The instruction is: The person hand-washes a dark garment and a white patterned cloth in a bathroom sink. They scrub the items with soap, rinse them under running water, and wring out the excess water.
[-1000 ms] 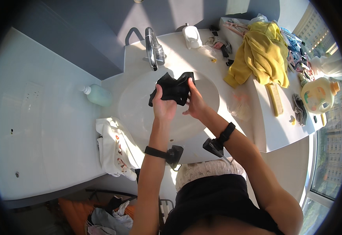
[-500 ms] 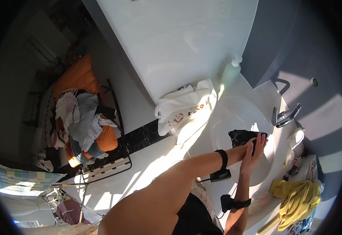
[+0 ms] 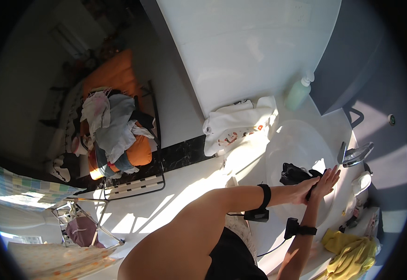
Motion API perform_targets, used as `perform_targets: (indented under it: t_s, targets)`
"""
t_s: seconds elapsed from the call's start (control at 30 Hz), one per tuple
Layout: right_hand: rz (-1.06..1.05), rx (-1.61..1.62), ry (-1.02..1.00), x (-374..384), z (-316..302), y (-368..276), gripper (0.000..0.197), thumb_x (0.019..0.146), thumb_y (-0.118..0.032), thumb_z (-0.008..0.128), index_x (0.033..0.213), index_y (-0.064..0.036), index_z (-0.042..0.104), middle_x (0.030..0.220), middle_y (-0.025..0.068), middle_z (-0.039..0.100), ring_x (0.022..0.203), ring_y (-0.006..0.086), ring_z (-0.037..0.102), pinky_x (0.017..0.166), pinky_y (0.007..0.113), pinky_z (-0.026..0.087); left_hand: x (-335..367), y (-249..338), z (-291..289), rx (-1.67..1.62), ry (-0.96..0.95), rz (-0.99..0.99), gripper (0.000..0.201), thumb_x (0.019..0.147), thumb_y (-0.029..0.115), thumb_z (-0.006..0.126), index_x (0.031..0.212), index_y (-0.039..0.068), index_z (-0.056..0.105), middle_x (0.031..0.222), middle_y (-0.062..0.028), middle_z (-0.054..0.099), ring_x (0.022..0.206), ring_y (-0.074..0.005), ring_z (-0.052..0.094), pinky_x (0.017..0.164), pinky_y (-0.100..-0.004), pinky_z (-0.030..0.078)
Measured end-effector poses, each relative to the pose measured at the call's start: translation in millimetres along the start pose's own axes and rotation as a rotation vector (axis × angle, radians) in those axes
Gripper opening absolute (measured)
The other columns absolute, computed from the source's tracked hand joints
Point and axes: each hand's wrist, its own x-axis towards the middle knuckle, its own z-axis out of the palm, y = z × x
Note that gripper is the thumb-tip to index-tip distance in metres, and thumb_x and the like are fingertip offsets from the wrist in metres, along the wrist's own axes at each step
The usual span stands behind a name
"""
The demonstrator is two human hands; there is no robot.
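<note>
Above the white washbasin (image 3: 278,149), my left hand (image 3: 301,191) and my right hand (image 3: 325,183) meet with a black cloth garment (image 3: 294,173) pressed between them. Its loose end hangs out to the left over the bowl; the rest is hidden by the hands. The right hand's fingers are stretched out against the cloth, while the left is bent around it. Each wrist bears a black strap with a small box. Just beyond the hands, a chrome faucet (image 3: 356,155) rises at the basin's right edge.
On the counter lie a white printed garment (image 3: 240,123) and a pale green pump bottle (image 3: 298,94). Yellow cloth (image 3: 350,252) is at the lower right, near a small white item (image 3: 362,183). Clothes (image 3: 114,126) are heaped on an orange chair at left, by a folding rack (image 3: 101,219).
The view has shifted, so the surroundings sit farther right. Both hands have rubbed or turned the black cloth, and the right hand's fingers now point more to the upper right.
</note>
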Motion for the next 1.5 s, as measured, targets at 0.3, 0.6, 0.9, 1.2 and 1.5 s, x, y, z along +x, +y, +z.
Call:
perform_targets:
  t_s: [0.3,0.6,0.9,1.2,1.5]
  targets:
    - [0.62,1.321,-0.428,-22,-28,69,0.077,0.083,-0.064,0.044,0.126,-0.0001,0.043,0.12,0.0121,0.049,0.111,0.0225,0.046,0.095,0.037,0.037,-29,92,32,0.727,-0.097,-0.284,0.021,0.077,0.029,0.059,0.083,0.009,0.058,0.065,-0.0025,0.056,0.04,-0.0107,0.043,0.041,-0.0291,0.04]
    - [0.6,1.738,-0.667,-50,-71,56,0.07,0.078,-0.059,0.055,0.12,-0.003,0.05,0.112,0.0116,0.06,0.096,0.0214,0.061,0.084,0.033,0.05,-26,93,73,1.082,-0.354,-0.589,0.04,0.073,0.015,0.065,0.109,0.0,0.057,0.1,-0.0069,0.062,0.089,-0.0144,0.06,0.082,-0.0262,0.048]
    - [0.409,1.394,-0.207,-35,-118,33,0.025,0.067,0.002,0.066,0.091,-0.0002,0.059,0.082,0.0063,0.061,0.077,0.0159,0.059,0.072,0.025,0.048,-26,81,-8,0.613,-0.089,-0.272,0.043,0.083,0.031,0.054,0.116,0.002,0.052,0.107,-0.0123,0.06,0.092,-0.0209,0.061,0.076,-0.0315,0.051]
    - [-0.201,-0.064,0.113,-80,-72,-63,0.03,0.061,-0.023,0.07,0.086,-0.0102,0.06,0.134,0.0151,0.038,0.121,0.0388,0.038,0.088,0.054,0.037,-6,34,-7,0.029,-0.589,0.064,0.041,0.093,0.035,0.042,0.127,0.012,0.043,0.13,-0.0068,0.045,0.121,-0.0227,0.042,0.101,-0.0385,0.035]
    - [0.531,0.586,0.112,-1,-25,7,0.03,0.075,-0.02,0.053,0.074,0.0094,0.061,0.076,0.0316,0.058,0.078,0.044,0.059,0.069,0.044,0.048,15,29,7,0.495,0.194,0.079,0.041,0.092,0.041,0.044,0.115,0.007,0.05,0.104,-0.0041,0.059,0.088,-0.0129,0.059,0.069,-0.0246,0.049]
